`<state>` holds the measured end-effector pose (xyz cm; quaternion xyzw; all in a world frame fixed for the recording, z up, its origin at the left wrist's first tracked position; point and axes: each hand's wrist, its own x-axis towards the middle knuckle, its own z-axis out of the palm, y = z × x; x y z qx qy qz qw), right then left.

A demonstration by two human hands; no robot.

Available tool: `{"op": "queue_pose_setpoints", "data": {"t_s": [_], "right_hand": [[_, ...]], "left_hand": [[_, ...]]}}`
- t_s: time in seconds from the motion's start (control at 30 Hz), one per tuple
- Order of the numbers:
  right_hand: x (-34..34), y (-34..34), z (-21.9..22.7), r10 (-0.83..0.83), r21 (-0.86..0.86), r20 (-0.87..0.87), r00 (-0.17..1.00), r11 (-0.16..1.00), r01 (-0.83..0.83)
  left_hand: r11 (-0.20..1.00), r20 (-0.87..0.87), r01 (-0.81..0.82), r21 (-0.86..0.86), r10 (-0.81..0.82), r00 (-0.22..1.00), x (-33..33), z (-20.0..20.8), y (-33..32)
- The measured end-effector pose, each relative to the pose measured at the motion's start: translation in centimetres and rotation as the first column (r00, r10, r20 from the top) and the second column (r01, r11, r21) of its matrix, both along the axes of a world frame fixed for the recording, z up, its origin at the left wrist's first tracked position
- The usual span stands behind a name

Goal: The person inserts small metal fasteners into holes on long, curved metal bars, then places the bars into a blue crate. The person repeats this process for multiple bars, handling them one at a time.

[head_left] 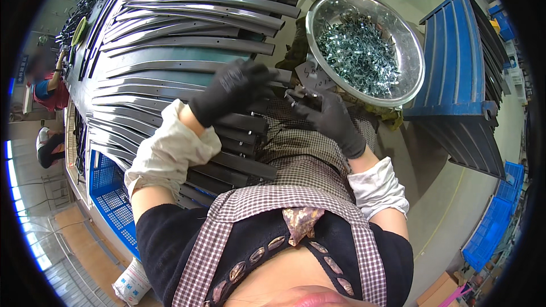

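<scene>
The dark curved metal strips [187,42] lie side by side in a long fanned stack, each a narrow glossy bar with a slight bow, running from the far end of the table to its near edge. The strip [250,122] under the left hand [233,88] lies flat on top of the stack near the near edge. A small metal clip [300,94], barely visible, sits pinched at the fingertips of the right hand [330,119].

Both forearms come up from the lower edge, each with a pale sleeve cover bunched at the wrist and a black glove on the hand. The left hand [233,90] reaches forward, palm down, fingers spread and curled loosely — its grip looks slack. The right hand [330,116] sits close beside it, fingers bent inward, thumb and fingertips pinched together — what they pinch cannot be made out.
</scene>
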<state>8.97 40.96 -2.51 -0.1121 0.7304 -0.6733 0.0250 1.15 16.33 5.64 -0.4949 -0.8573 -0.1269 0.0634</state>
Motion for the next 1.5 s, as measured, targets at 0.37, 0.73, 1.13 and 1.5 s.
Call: {"op": "queue_pose_setpoints", "data": {"t_s": [0.37,0.73,1.13,1.5], "right_hand": [[-4.6,0.3,0.6,0.222,0.591,-0.521,0.825,0.79,0.161],[-2.4,2.6,-1.2,0.087,0.575,-0.369,0.925,0.804,0.154],[-2.8,-0.4,2.1,0.286,0.83,-0.345,0.894,0.538,0.148],[-5.7,10.2,2.3,0.117,0.772,-0.39,0.913,0.582,0.255]], "left_hand": [[0.985,0.513,-0.078,0.156,-0.013,0.858,-2.7,-2.2,-1.2],[0.986,0.506,-0.121,0.117,0.045,0.861,-2.1,-1.5,-1.0],[0.992,0.432,-0.083,0.095,0.035,0.901,-2.4,-2.3,-1.5],[0.989,0.137,0.133,0.071,-0.142,0.98,-1.4,-1.1,-1.8]]}}
